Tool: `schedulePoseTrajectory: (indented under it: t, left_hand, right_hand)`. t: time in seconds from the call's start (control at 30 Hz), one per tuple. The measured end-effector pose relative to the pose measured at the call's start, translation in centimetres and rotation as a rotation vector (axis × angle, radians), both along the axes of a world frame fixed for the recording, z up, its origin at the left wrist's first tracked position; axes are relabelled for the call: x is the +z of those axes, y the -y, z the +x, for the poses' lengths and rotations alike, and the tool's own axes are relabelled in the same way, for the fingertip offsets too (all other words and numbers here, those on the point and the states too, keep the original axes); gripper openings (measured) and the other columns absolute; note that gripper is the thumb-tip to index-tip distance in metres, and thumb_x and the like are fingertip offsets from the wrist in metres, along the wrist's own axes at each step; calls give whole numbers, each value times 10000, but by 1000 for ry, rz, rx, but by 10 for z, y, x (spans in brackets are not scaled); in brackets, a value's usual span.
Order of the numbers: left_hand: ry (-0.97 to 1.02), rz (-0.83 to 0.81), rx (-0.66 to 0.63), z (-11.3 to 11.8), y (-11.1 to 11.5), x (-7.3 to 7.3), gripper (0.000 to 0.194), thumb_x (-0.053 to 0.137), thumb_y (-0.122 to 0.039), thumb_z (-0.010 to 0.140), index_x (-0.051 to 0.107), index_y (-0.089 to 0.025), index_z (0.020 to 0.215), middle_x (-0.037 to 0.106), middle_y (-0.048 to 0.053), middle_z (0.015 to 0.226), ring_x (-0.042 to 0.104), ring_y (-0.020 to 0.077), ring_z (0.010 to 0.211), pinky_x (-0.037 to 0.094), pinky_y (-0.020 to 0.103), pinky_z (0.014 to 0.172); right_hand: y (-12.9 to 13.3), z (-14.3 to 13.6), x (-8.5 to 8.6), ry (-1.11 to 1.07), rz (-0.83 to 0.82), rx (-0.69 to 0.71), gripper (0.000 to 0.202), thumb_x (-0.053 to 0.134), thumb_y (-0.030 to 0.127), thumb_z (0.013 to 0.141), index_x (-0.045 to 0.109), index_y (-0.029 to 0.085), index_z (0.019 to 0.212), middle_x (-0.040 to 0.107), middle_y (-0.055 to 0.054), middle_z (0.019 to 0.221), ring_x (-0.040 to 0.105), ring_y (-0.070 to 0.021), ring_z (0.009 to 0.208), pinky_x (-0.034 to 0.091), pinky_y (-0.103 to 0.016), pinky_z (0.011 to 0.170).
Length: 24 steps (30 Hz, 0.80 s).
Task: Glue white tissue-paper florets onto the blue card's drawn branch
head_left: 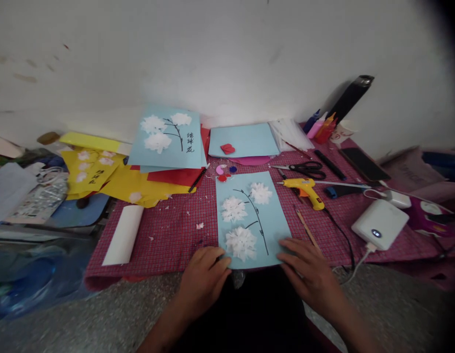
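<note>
A light blue sheet of paper [271, 211] lies in front of me on the table. It bears three white crumpled-paper flowers [240, 242] and a branch drawn in black. My left hand [206, 272] is closed at the sheet's lower left corner, its fingertips on the edge. Along the lower right edge rests my right hand [306, 269], fingers stretched and slightly apart, tips touching the paper. A yellow glue gun [303, 190] lies just right of the sheet, close to a pencil-like stick [308, 229].
Behind are a finished-looking flower picture [194, 122], blue paper [249, 139] and black scissors [304, 169]. At left are a white paper roll [123, 235] and yellow sheets [117, 181]. A white power bank [381, 224], phone [364, 164] and paint bottles [321, 128] stand or lie right.
</note>
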<state>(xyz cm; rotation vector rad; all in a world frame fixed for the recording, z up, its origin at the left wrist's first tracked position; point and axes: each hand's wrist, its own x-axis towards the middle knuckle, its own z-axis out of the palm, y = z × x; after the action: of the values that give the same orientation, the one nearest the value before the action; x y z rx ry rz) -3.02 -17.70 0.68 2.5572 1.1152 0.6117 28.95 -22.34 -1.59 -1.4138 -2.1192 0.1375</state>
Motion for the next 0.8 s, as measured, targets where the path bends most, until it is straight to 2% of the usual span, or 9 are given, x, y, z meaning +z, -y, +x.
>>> schedulePoseTrajectory:
  t: [0.13,0.27,0.47,0.6,0.8]
  left_hand:
    - [68,88,7,-1,-1,4,194,565,-163,976,688,-206,1120,721,82,1077,669,231,986,559,403,899]
    - [127,158,38,-1,3,-1,199,552,-159,986,680,-205,1131,733,74,1063,674,218,951,561,372,869]
    - [75,118,46,-7,9,-14,244,521,-158,982,676,-228,1157,730,78,1133,684,224,977,583,368,850]
    - [44,123,37,-8,10,-14,243,518,-140,961,689,-227,1111,735,85,1130,687,243,990,594,398,842]
    - [71,119,23,-8,9,-12,259,498,-123,956,694,-223,1091,739,85,1098,687,226,945,591,380,817]
  right_hand:
    - [0,-4,1,-76,30,-40,258,652,147,930,715,266,1149,729,-95,1206,679,-274,1134,557,-499,961]
    - [2,-8,2,-138,55,-60,278,654,126,926,710,261,1162,717,-100,1220,680,-271,1131,559,-503,972]
    - [13,-4,3,-156,43,-129,239,669,160,916,721,259,1127,702,-112,1241,682,-288,1131,579,-505,955]
    - [19,1,0,-144,22,-156,237,644,161,925,724,270,1120,707,-104,1233,688,-284,1128,589,-497,949]
    - [22,4,-4,-144,19,-149,231,642,160,927,720,271,1113,711,-102,1235,693,-285,1130,592,-499,945]
